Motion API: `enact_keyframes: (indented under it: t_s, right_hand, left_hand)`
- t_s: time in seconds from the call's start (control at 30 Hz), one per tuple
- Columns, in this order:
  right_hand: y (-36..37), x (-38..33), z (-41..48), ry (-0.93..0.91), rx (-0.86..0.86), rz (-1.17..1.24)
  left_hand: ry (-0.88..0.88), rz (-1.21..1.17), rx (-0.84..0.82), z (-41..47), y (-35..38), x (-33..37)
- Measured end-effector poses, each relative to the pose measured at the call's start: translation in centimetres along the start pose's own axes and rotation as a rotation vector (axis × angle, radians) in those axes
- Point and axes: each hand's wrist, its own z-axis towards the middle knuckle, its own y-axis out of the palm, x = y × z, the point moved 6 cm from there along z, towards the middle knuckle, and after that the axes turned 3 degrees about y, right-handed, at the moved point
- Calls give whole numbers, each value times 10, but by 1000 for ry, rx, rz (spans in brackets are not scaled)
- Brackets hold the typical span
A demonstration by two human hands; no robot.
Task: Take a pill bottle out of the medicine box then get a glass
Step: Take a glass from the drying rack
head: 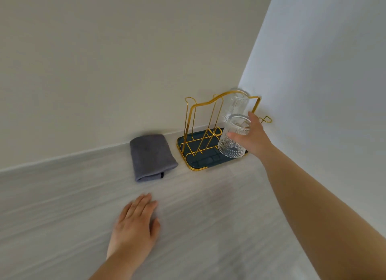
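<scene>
A gold wire glass rack stands on a dark blue tray in the counter's far right corner. An embossed clear glass sits upside down on the rack's front right prong, and my right hand is wrapped around it, thumb in front and fingers behind. A second clear glass hangs upside down on the prong behind it. My left hand lies flat on the grey counter with fingers together, holding nothing. No pill bottle or medicine box is in view.
A folded grey cloth lies on the counter just left of the tray, against the back wall. Walls close in the corner behind and to the right of the rack. Two rack prongs on the left stand bare.
</scene>
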Motion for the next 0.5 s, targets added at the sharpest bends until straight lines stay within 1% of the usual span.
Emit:
enact_keyframes:
  t_s: [0.13, 0.27, 0.33, 0.43, 0.5]
  right_hand:
    - [-1, 2, 9, 0, -3, 12]
    - [-4, -4, 11, -5, 21, -153]
    - [-8, -5, 11, 5, 32, -187]
    - [-18, -10, 7, 29, 27, -183]
    - [-34, -21, 5, 8, 30, -185]
  left_hand:
    - [-21, 12, -54, -2, 1, 0]
    - [-16, 44, -98, -2, 1, 2]
    - [-19, 44, -120, -2, 1, 2]
    - [5, 40, -103, -1, 0, 2]
    - [11, 56, -72, -1, -1, 1]
